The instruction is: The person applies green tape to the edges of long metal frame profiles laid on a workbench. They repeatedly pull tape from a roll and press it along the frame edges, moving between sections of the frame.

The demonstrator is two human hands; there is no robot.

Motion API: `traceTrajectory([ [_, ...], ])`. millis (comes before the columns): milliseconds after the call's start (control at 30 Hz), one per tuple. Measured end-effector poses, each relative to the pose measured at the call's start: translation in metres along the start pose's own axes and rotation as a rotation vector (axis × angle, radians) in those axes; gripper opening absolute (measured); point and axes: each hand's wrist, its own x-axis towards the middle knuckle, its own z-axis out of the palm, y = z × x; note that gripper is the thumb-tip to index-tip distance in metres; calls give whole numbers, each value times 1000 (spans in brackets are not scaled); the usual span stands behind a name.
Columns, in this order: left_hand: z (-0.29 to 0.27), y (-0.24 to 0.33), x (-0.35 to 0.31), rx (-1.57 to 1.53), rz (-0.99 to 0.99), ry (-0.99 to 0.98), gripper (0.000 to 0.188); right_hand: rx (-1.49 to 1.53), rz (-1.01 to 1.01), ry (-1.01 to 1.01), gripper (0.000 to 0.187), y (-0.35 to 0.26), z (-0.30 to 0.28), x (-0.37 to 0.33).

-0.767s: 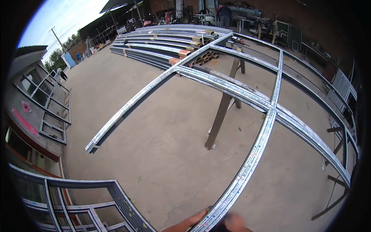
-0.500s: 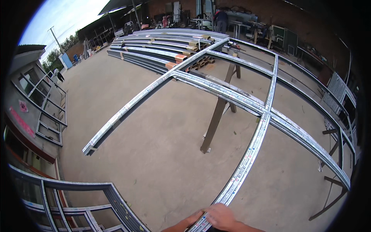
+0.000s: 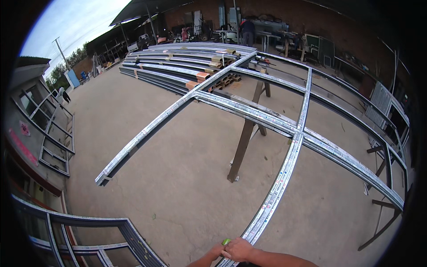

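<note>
A long metal-faced window frame (image 3: 297, 132), covered in printed protective film, lies across trestles in front of me. At the lower edge my left hand (image 3: 215, 252) and my right hand (image 3: 241, 249) meet over the near end of one of its bars. Both look closed, with fingers curled toward each other. A small bright green thing (image 3: 226, 241) shows between them, against the right hand's fingers; its kind is too small to make out. What the left fingers hold is hidden. The right forearm crosses from the lower right.
A brown trestle leg (image 3: 242, 151) stands under the frame. Behind lies a stack of long profiles (image 3: 173, 66). Another frame (image 3: 84, 218) is at lower left, and more frames (image 3: 49, 118) lean on the left wall. A person (image 3: 247, 32) stands at the back; another (image 3: 65, 94) is far left.
The view has shifted a little, and the frame appears slightly further left. My hands have drawn closer together, and the green thing now shows between them.
</note>
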Motion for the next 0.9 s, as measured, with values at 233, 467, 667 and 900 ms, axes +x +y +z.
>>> traceTrajectory([
  [233,-31,105,-39,-136,-179,175,76,-119,-27,130,57,2,11,-4],
  [467,-19,174,-94,139,-78,165,69,-28,-140,260,40,9,16,-12],
  [667,-26,162,-91,133,-102,128,70,-60,-194,342,34,14,24,-16],
  [900,-15,145,-89,-113,-59,36,68,42,2,333,71,6,5,-34],
])
